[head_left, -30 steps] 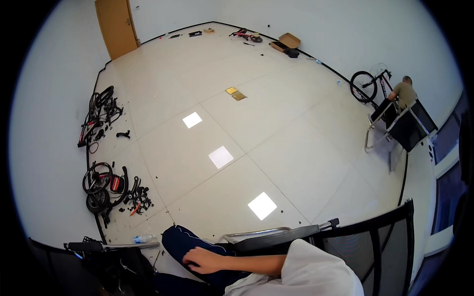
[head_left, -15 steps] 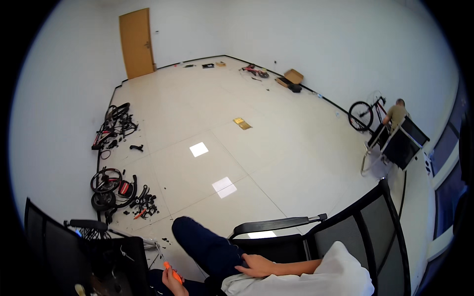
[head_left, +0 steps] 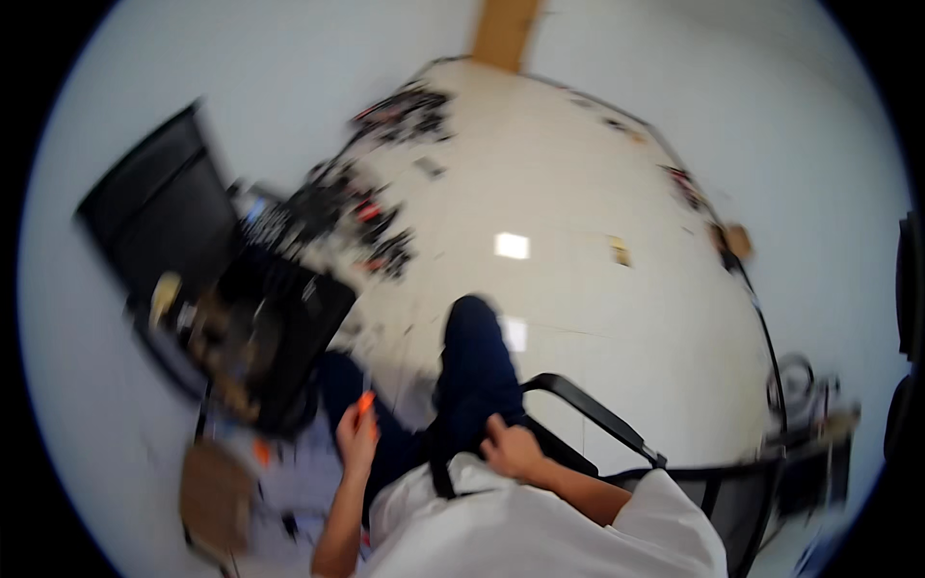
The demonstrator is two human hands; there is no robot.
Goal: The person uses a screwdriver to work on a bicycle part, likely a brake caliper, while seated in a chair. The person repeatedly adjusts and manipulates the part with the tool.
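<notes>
My left hand [head_left: 357, 440] is closed around the orange handle of a screwdriver [head_left: 366, 403], held over my left leg. Its thin shaft points away from me and is smeared by motion. On my right thigh [head_left: 474, 371], in dark blue trousers, rests my right hand [head_left: 513, 449], fingers loosely apart with nothing seen in them. To my left stands a black chair [head_left: 323, 299], its seat carrying brown and black items too blurred to name.
Bicycle parts [head_left: 371, 207] lie in dark heaps along the left wall. A yellow flat piece [head_left: 619, 250] is on the pale tiled floor. Beside my right arm is my chair's armrest [head_left: 597, 414]. A brown chair back [head_left: 217, 491] stands at lower left.
My view has swung left and down, bringing the loaded chair further in. The screwdriver is still in my left hand, and my right hand still rests on the thigh.
</notes>
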